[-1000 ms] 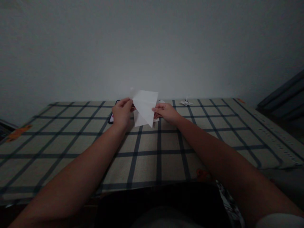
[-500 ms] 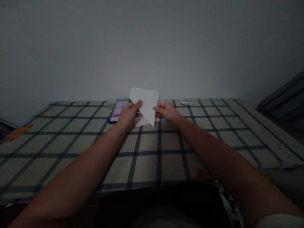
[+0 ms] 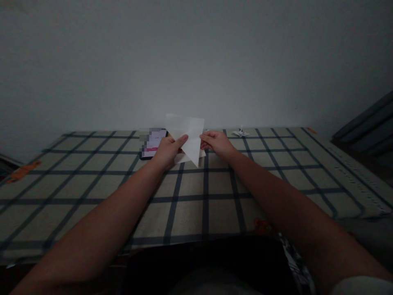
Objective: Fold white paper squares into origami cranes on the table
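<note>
Both of my hands hold up a folded sheet of white paper (image 3: 193,127), now a triangle with one corner pointing down. My left hand (image 3: 168,151) grips its lower left edge, thumb lying across the front. At the right edge, my right hand (image 3: 215,141) pinches the paper between thumb and fingers. Below and behind the triangle, another white paper (image 3: 182,158) lies on the checked tablecloth (image 3: 190,213), mostly covered by it. A phone (image 3: 155,141) with a lit screen lies just left of my left hand.
A small folded paper crane (image 3: 241,133) sits near the back edge of the table, right of my right hand. A grey wall (image 3: 196,61) rises directly behind the table. Dark slatted furniture (image 3: 368,123) stands at the far right.
My left thumb has slid a little to the right across the paper. The triangle has tilted slightly and its bottom corner has dropped a bit. My right hand has barely moved.
</note>
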{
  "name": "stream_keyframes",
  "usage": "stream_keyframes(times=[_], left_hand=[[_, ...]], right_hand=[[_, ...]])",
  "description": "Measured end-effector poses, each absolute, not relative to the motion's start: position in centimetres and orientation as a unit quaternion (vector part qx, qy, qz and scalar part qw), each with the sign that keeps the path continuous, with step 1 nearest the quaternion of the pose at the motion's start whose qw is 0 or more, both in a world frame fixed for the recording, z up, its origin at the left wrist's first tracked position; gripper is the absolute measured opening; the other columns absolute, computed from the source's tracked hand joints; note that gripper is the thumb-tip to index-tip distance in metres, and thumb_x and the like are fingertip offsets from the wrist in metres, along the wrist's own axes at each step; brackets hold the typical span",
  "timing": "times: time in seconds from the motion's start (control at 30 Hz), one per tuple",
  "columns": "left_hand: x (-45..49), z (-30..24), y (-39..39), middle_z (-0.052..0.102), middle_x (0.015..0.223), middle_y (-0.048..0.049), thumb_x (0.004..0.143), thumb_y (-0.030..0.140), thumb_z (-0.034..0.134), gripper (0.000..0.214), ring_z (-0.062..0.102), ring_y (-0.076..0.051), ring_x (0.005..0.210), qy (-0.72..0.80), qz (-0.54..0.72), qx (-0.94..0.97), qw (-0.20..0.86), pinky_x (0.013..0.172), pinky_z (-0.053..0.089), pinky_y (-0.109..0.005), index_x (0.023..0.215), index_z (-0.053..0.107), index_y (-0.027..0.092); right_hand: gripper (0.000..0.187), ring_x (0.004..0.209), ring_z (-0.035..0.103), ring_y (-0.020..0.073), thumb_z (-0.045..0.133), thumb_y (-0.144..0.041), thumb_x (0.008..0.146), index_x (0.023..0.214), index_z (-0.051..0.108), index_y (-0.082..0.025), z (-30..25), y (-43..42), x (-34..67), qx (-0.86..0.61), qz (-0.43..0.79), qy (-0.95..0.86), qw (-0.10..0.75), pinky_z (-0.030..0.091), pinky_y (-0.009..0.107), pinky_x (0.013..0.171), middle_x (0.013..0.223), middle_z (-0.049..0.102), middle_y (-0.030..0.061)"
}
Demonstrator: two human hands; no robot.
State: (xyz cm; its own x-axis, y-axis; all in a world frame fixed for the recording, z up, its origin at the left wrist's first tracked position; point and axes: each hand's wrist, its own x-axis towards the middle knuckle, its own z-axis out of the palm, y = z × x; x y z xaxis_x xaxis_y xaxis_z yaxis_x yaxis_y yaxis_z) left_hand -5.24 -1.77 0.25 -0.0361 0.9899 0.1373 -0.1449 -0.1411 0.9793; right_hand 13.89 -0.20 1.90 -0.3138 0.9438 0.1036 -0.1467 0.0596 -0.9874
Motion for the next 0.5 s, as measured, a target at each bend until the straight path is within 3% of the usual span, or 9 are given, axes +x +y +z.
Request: stream_keyframes(times=[0.23,0.37,0.5], left_hand=[[-5.04,0.30,-2.02,0.075,0.092,-0.0131,0.065,0.047,0.083,0.043,0.069,-0.022,0.072,0.429,0.578,0.494,0.488,0.069,0.055,-0.034,0.088,0.074,0.012],[-4.64,0.58,-2.49,0.074,0.087,-0.0134,0.065,0.048,0.082,0.040,0.068,-0.022,0.071,0.429,0.556,0.494,0.513,0.068,0.055,-0.035,0.080,0.073,0.012],[-4.71,1.25,-2.36,0.073,0.088,-0.0086,0.065,0.045,0.083,0.037,0.067,-0.019,0.074,0.412,0.614,0.472,0.480,0.070,0.055,-0.033,0.082,0.071,0.014]], right_hand=[[0.010,0.062,0.063,0.0090,0.064,-0.025,0.087,0.084,0.066,-0.015,1.50,0.00,13.74,-0.342,0.582,-0.569,0.469,0.055,0.022,0.064,0.071,0.068,0.0006],[0.014,0.062,0.063,0.0097,0.068,-0.026,0.084,0.076,0.064,-0.015,1.35,0.04,13.81,-0.349,0.555,-0.597,0.462,0.055,0.023,0.065,0.070,0.068,0.0008],[0.017,0.057,0.061,0.0097,0.068,-0.026,0.084,0.072,0.063,-0.015,1.48,0.27,14.10,-0.371,0.523,-0.616,0.458,0.052,0.022,0.058,0.064,0.066,0.0005]])
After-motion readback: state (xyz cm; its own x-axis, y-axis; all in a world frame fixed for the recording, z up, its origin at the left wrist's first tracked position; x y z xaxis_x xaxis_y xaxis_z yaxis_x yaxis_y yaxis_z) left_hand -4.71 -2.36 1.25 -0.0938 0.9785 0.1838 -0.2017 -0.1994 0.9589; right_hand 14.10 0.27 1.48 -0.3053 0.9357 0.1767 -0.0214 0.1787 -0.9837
